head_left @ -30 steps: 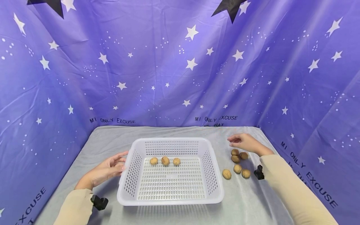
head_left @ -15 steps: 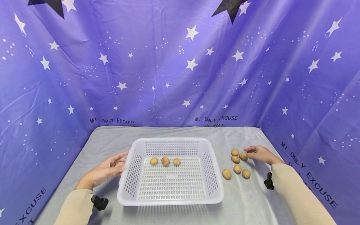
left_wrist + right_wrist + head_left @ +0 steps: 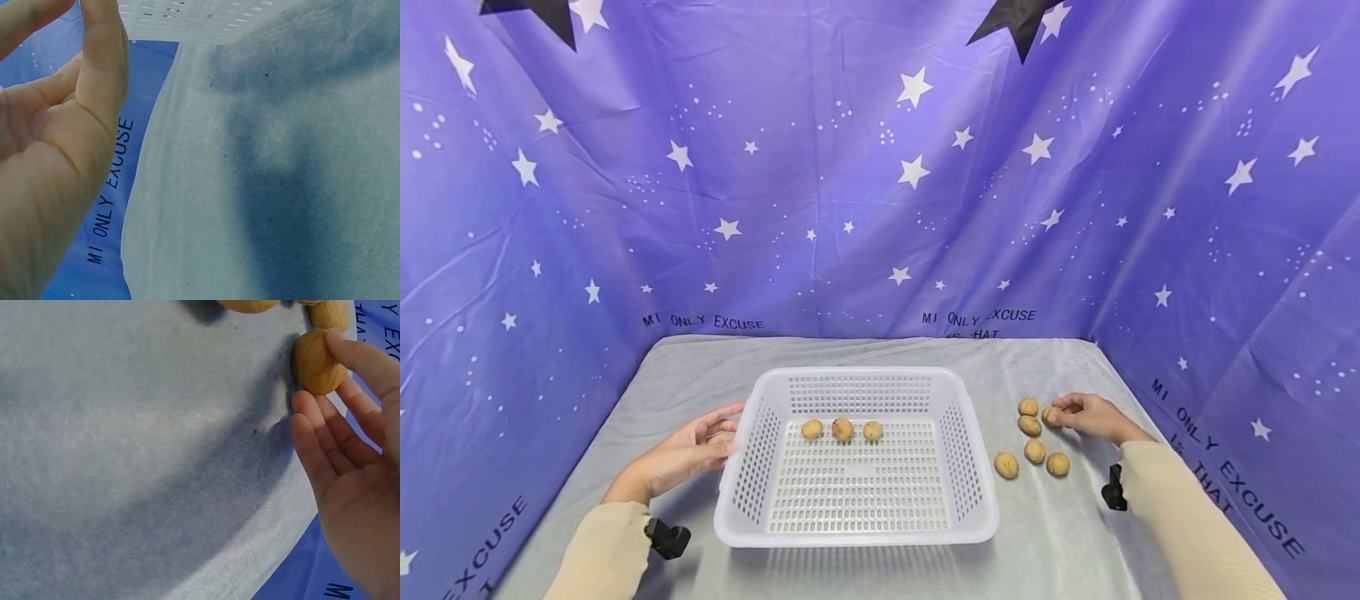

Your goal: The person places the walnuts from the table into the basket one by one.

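Observation:
A white perforated plastic basket (image 3: 857, 538) stands mid-table, with three walnuts (image 3: 842, 429) in a row inside. My left hand (image 3: 681, 454) rests its fingertips against the basket's left side, fingers loosely extended. In the left wrist view, those fingers (image 3: 103, 56) reach up beside the basket's wall (image 3: 187, 22). My right hand (image 3: 1097, 417) pinches a walnut (image 3: 317, 362) at the right of the table, thumb on top and fingers round its far side. Several other walnuts (image 3: 1034, 452) lie close by, between the basket and this hand.
A grey cloth (image 3: 917, 575) covers the table. Purple star-print curtains (image 3: 850, 183) close off the back and both sides. Black wrist devices (image 3: 667, 538) sit on both sleeves.
My right hand has moved right and down from above the walnuts and now pinches the rightmost one of the back group. The left hand and the basket have stayed in place.

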The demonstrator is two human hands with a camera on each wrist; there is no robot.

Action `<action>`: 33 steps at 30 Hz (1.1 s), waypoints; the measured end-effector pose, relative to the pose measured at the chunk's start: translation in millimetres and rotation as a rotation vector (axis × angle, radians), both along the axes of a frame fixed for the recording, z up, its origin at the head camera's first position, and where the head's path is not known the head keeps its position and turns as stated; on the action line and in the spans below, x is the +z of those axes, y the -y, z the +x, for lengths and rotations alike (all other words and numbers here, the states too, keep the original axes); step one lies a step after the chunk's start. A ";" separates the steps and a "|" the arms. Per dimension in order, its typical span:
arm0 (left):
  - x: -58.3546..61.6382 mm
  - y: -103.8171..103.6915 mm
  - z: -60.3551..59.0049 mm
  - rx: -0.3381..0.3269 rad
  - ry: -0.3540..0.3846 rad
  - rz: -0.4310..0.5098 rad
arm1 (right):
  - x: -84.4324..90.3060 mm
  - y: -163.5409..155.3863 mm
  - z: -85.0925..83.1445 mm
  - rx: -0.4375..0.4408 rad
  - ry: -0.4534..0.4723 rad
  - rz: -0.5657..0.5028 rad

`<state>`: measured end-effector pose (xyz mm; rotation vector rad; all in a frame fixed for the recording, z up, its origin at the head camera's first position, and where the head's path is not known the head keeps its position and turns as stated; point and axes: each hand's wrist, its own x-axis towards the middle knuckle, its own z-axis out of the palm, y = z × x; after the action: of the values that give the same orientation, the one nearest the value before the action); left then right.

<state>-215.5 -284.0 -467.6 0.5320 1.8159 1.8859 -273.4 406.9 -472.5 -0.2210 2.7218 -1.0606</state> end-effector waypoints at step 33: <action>2.2 0.1 -0.3 0.002 -0.002 -0.025 | 100.7 104.5 -27.1 0.288 -0.128 0.042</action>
<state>-215.8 -284.1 -465.3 0.5239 1.8394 1.8625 -300.5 302.3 -371.8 -0.6726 2.7086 -0.9353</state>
